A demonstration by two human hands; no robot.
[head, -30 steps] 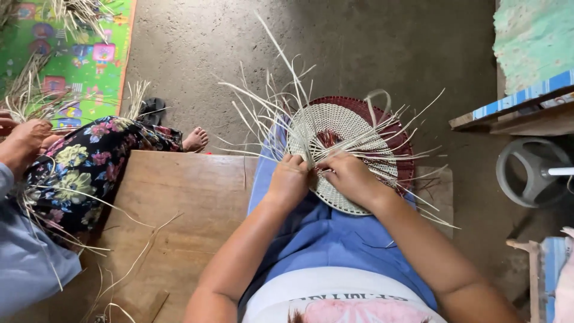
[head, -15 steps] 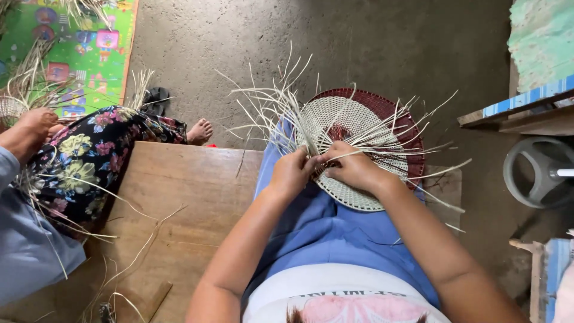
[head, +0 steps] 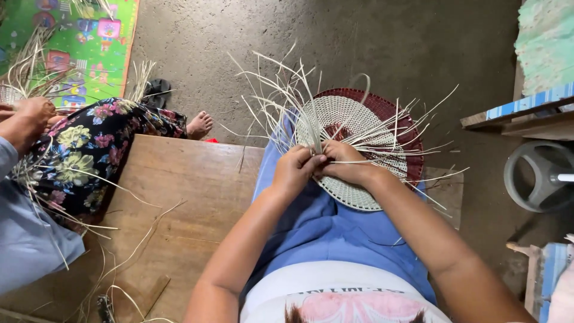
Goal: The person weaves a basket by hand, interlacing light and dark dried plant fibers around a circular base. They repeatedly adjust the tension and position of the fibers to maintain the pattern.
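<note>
On lap: two hands (head: 320,167), one woven disc (head: 353,140).

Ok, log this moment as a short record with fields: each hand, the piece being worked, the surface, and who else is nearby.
left hand: pinching pale strips at the near edge of the woven disc
right hand: gripping the same strips, touching the left hand
woven disc: round, pale weave over a dark red layer, loose pale strips fanning out, resting on the lap
seat: wooden bench
floor: bare concrete
nearby: another person in a floral skirt, seated at left, also handling strips
</note>
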